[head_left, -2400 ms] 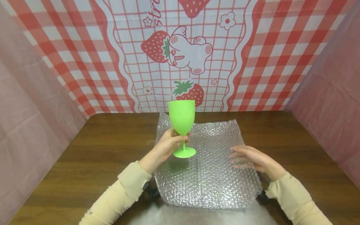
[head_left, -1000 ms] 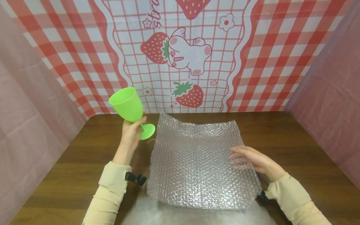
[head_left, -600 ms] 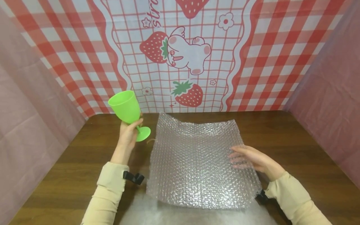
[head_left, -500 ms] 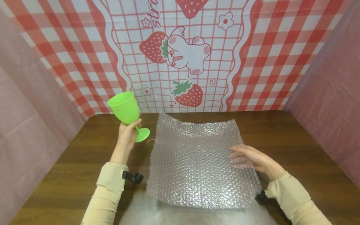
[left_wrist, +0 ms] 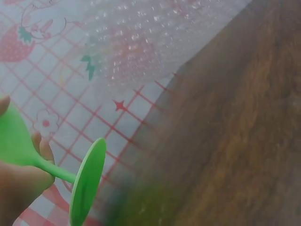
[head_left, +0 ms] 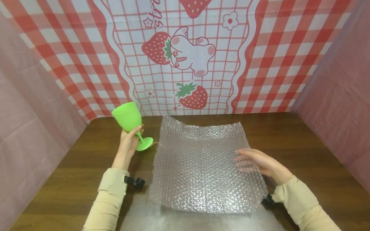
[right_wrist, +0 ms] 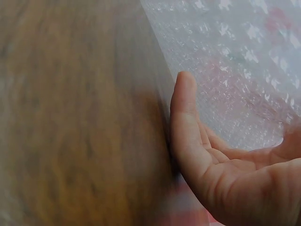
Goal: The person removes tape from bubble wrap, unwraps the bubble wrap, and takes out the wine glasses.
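Observation:
My left hand (head_left: 127,144) holds a bright green goblet (head_left: 128,115) by its stem, left of the bubble wrap and above the table. The cup leans to the left, with its round foot toward the right. In the left wrist view the goblet's foot (left_wrist: 89,181) and thin stem show, and fingers lie around the stem. Clear bubble wrap (head_left: 202,166) spreads across the middle, its far corners curling up. At its right edge is my right hand (head_left: 260,160), fingers partly seen through the plastic. The right wrist view shows this hand (right_wrist: 225,174) with its fingers loosely extended.
Beneath lies a dark brown wooden table (head_left: 300,160). A pale, shiny surface (head_left: 202,223) shows at the near edge. A red-and-white strawberry cloth (head_left: 185,57) hangs behind, with pink curtains (head_left: 341,106) at both sides. Black wrist mounts (head_left: 134,182) stick out from the sleeves.
The goblet was upright over the wrap; my left hand has carried it left and tilted it, then lowered it slightly. The wrap's near left edge now spreads further left. My right hand stays put.

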### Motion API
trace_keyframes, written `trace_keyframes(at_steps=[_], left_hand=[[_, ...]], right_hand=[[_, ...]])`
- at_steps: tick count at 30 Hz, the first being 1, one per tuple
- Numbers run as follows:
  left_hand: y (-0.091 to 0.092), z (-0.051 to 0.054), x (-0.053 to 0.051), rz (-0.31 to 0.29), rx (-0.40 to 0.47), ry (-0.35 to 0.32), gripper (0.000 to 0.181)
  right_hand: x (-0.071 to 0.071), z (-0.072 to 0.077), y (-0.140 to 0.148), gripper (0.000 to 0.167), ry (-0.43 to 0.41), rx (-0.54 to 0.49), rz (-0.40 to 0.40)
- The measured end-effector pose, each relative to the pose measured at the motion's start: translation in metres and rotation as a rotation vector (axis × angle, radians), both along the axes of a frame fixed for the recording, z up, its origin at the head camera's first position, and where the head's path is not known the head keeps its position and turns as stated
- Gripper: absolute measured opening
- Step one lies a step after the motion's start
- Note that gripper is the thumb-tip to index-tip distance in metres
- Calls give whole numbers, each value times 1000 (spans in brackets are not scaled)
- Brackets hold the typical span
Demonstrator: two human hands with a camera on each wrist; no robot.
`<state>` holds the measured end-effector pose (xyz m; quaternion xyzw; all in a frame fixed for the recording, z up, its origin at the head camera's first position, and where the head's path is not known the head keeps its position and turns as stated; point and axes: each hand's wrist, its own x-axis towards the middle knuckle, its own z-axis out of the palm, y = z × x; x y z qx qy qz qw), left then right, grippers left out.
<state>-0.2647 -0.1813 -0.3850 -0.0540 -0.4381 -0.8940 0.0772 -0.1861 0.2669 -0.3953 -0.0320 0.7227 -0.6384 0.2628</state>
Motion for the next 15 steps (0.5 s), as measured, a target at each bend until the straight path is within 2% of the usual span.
trace_keyframes(at_steps=[5, 15], left_hand=[[-2, -5, 0, 0, 10, 2, 46], [2, -6, 0, 60, -16, 50, 55]], right_hand=[[0, 1, 0, 63, 1, -3, 4], [1, 1, 1, 63, 6, 3, 10]])
